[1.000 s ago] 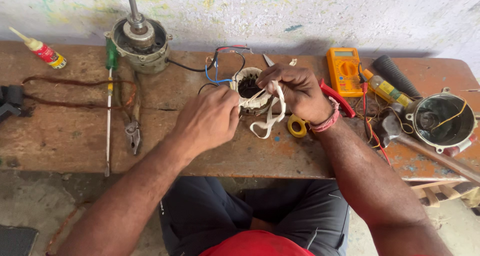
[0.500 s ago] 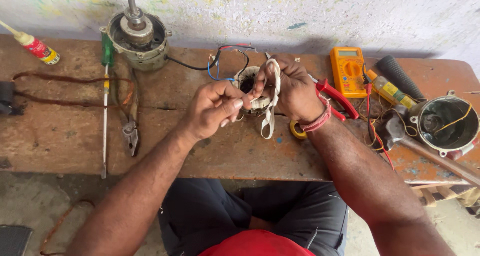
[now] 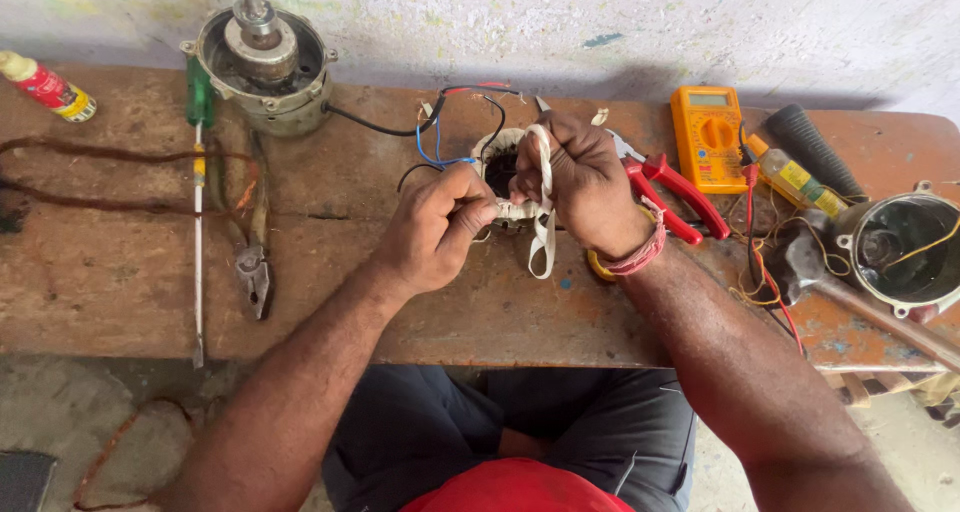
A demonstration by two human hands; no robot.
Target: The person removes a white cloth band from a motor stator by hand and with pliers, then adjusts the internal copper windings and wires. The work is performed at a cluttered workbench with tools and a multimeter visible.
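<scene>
You've got the stator winding (image 3: 503,177) sitting mid-bench on the wooden workbench (image 3: 120,282), and it looks dense and rigid — brace it by the outer ring, not the fine wires. Your left hand (image 3: 435,227) pinches its near edge while your right hand (image 3: 585,182) is fisted around the white cloth tape (image 3: 543,234) — soft, limp, light, best gripped close to the coil.

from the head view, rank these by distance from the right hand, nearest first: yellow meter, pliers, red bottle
From the right hand:
1. yellow meter, just to its right
2. pliers, left, past the left hand
3. red bottle, far left corner
</scene>
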